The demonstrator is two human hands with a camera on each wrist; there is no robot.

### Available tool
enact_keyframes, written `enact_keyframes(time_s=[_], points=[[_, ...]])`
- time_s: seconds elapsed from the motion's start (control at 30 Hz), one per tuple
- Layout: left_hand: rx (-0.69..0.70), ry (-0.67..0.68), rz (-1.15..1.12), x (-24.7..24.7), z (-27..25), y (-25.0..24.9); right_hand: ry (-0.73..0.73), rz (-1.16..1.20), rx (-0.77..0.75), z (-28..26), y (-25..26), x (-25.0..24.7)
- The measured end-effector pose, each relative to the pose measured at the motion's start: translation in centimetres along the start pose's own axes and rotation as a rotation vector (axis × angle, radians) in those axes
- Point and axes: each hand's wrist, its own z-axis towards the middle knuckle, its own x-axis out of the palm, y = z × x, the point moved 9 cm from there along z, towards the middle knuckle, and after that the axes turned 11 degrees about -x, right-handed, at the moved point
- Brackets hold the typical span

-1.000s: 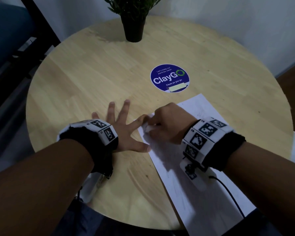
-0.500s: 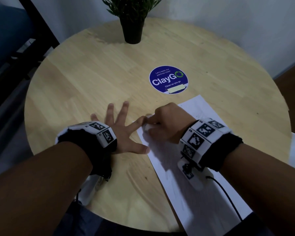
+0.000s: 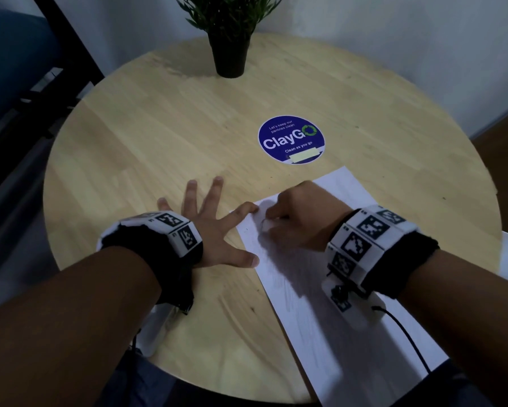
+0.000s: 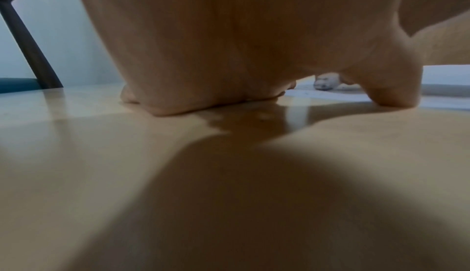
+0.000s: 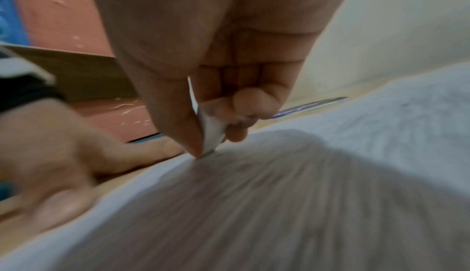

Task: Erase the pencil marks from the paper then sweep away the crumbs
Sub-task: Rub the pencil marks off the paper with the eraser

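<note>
A white sheet of paper lies on the round wooden table, near its front right edge. My right hand pinches a small white eraser between thumb and fingers, with the eraser's tip pressed on the paper close to its left edge. My left hand lies flat with fingers spread on the table; its index finger and thumb touch the paper's left edge. In the left wrist view the eraser shows past my left hand. Faint pencil marks show on the sheet.
A dark potted plant stands at the table's far edge. A round blue ClayGo sticker is stuck to the tabletop just beyond the paper. A dark chair frame stands off the table's left side.
My right hand has shifted slightly over the paper with the eraser. The left hand stays flat in the same spot.
</note>
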Motion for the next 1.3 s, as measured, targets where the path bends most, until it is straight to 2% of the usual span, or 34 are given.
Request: enact_keyframes(time_s=[0.07, 0.2, 0.33, 0.47, 0.6, 0.73, 0.87, 1.0, 1.13, 1.23, 1.3], points=[[-0.001, 0.002, 0.003, 0.1, 0.1, 0.0, -0.076, -0.010, 0.073, -0.1, -1.5, -0.9], [0.000, -0.004, 0.005, 0.0, 0.1, 0.0, 0.039, 0.003, -0.016, -0.4, 0.7, 0.9], [0.003, -0.007, 0.003, 0.1, 0.2, 0.0, -0.080, 0.010, 0.082, -0.5, -1.8, -0.9], [0.010, -0.009, -0.005, 0.1, 0.3, 0.0, 0.042, -0.017, -0.052, -0.6, 0.9, 0.9], [0.004, -0.007, -0.007, 0.1, 0.2, 0.1, -0.083, -0.014, 0.090, -0.6, -1.7, -0.9], [0.007, -0.017, -0.012, 0.0, 0.1, 0.0, 0.029, 0.017, -0.007, -0.6, 0.9, 1.1], [-0.001, -0.008, 0.001, 0.1, 0.1, 0.1, -0.095, -0.002, 0.117, -0.4, -1.5, -0.8], [-0.003, -0.013, 0.000, 0.0, 0.1, 0.0, 0.070, 0.002, -0.001, 0.0, 1.5, 1.2], [-0.004, -0.004, 0.007, 0.1, 0.1, 0.1, -0.030, -0.011, 0.072, 0.3, -0.6, -0.7], [-0.006, -0.010, 0.006, 0.1, 0.1, 0.1, 0.090, -0.025, -0.018, 0.4, 1.8, 1.0], [-0.006, -0.007, 0.008, 0.0, 0.1, 0.1, 0.060, -0.018, 0.014, 0.4, 1.0, 0.4]])
